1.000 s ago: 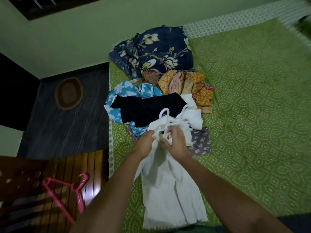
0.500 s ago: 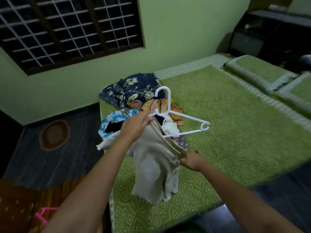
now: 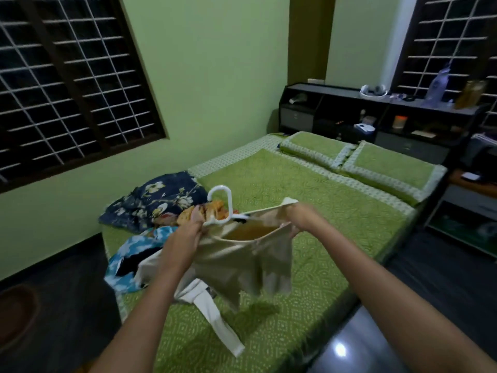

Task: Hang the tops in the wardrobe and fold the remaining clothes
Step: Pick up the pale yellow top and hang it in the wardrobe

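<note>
A cream top (image 3: 242, 262) hangs in the air above the bed, held up by both hands. My left hand (image 3: 188, 232) grips its left shoulder together with a white plastic hanger (image 3: 223, 203), whose hook stands upright. My right hand (image 3: 301, 216) grips the right shoulder of the cream top and pulls the neck opening wide. The hanger's arms are mostly hidden inside the cloth. Behind, a pile lies on the bed: a navy floral garment (image 3: 158, 200), an orange printed garment (image 3: 212, 208), and a blue-and-white garment (image 3: 139, 246) with a black one on it.
The green patterned bed (image 3: 309, 211) fills the middle, with two pillows (image 3: 376, 162) at its head. A dark shelf unit (image 3: 376, 114) with bottles and small items stands behind. Barred windows are at left and far right. A brown mat (image 3: 16, 313) lies on the dark floor at left.
The view has lifted from the pile to the room. My right hand moved up from the top's lower edge to its right shoulder, and the hanger now sits inside the neck.
</note>
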### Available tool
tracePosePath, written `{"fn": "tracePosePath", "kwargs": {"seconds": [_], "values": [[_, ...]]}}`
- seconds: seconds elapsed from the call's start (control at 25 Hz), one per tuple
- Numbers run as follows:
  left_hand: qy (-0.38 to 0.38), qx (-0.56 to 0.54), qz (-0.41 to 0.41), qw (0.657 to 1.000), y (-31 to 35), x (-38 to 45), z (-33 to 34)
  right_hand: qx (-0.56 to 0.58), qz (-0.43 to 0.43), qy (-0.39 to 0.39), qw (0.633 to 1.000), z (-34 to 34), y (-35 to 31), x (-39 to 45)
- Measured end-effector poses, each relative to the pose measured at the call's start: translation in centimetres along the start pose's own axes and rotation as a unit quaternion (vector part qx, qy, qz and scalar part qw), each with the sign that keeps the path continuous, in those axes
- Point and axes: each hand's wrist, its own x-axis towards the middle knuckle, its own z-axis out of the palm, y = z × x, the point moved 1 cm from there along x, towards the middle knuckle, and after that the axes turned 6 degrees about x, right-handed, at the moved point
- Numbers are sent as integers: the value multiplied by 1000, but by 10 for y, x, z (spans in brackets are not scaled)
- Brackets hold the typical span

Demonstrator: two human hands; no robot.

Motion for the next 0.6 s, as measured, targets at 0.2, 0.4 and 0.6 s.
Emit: {"fn": "tracePosePath", "kwargs": {"seconds": [0.2, 0.4, 0.6], "values": [[35, -114, 40, 992, 94, 61, -1, 283, -22, 173, 943, -52, 45, -70], [24, -144, 172, 974, 192, 125, 14, -13, 51, 209, 976, -99, 188, -73], [0, -196, 229, 953, 317, 185, 56, 100, 67, 291, 949, -116, 296, -73]]}}
